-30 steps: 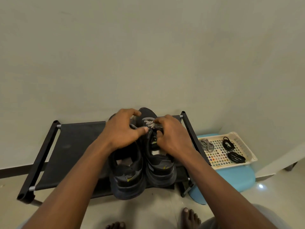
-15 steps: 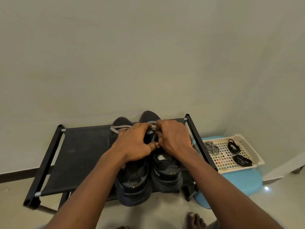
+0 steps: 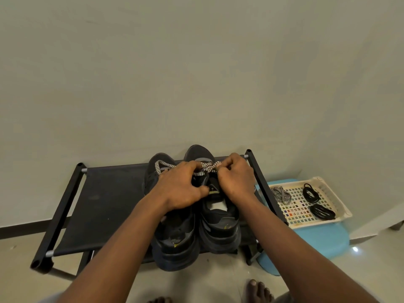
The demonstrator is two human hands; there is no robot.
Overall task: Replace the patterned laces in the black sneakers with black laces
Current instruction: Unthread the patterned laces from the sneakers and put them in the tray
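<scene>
Left hand (image 3: 181, 190), right hand (image 3: 237, 179), both pinching patterned lace (image 3: 206, 166), over right-side sneaker (image 3: 220, 235)

The rack (image 3: 105, 204) had a matt black cloth shelf in a dull black tube frame. On it, the sneakers (image 3: 218, 226) looked matt and the patterned lace (image 3: 162, 164) was woven cord. Right of the rack, the basket (image 3: 341, 206) was pale moulded plastic on a smooth blue plastic stool (image 3: 310, 243). Under the rack, the floor (image 3: 21, 281) was glossy tile.
</scene>
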